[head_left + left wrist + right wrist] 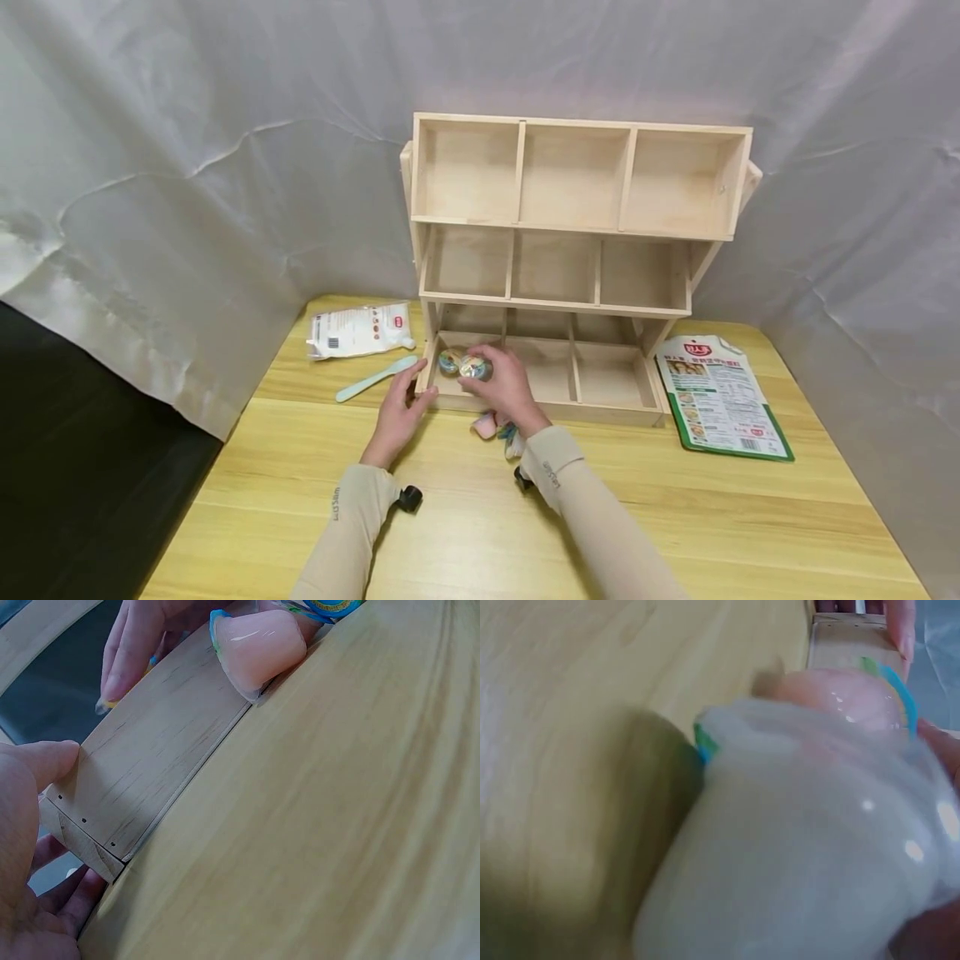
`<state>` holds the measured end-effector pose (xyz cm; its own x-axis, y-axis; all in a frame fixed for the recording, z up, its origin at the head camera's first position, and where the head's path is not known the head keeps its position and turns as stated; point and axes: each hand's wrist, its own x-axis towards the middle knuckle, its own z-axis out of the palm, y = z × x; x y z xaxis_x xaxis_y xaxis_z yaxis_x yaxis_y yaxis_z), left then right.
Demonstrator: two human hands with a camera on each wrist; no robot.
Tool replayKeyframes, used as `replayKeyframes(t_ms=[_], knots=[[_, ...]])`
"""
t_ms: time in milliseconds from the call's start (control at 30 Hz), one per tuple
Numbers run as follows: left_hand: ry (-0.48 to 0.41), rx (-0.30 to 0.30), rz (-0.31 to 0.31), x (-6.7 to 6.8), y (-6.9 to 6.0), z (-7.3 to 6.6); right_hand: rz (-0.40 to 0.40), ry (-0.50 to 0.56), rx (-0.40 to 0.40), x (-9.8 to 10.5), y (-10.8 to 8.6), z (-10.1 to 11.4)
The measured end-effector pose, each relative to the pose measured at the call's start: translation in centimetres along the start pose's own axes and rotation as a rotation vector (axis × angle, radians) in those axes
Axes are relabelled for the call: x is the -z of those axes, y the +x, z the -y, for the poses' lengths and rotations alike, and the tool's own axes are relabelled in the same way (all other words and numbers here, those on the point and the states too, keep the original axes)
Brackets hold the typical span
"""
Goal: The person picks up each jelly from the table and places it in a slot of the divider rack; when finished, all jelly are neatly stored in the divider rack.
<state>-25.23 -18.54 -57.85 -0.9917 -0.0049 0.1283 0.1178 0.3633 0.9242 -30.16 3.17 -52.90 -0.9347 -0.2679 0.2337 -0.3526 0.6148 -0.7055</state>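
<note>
My right hand (504, 385) pinches a small round cup with a colourful lid (472, 367) over the bottom left compartment of the wooden shelf (540, 402). Beside it in that compartment lies a similar cup (449, 361). My left hand (397, 421) holds the shelf's lower left corner; in the left wrist view its thumb rests on the front board (150, 742) and its fingers are round the end. A pink cup (484, 426) lies on the table against the shelf front, with more small cups (513, 442) near my right wrist. A whitish cup (780, 840) looms blurred in the right wrist view.
The shelf has stepped tiers (577, 175) with divided compartments. To its left lie a white pouch (360, 331) and a pale blue spatula (375, 379). A green-edged packet (722, 398) lies at its right. Grey sheeting (225, 192) hangs behind the table (675, 517).
</note>
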Motion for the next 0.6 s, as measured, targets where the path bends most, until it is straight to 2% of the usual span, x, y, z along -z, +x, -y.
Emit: replayKeyframes(t_ms=[200,600], knots=[[0.001,-0.002,0.003,0.1,0.0,0.01,-0.017,-0.106,0.01,-0.22,0.0,-0.11],[-0.003,0.003,0.0,0.07,0.0,0.07,0.026,-0.177,-0.032,-0.35,0.61,-0.26]])
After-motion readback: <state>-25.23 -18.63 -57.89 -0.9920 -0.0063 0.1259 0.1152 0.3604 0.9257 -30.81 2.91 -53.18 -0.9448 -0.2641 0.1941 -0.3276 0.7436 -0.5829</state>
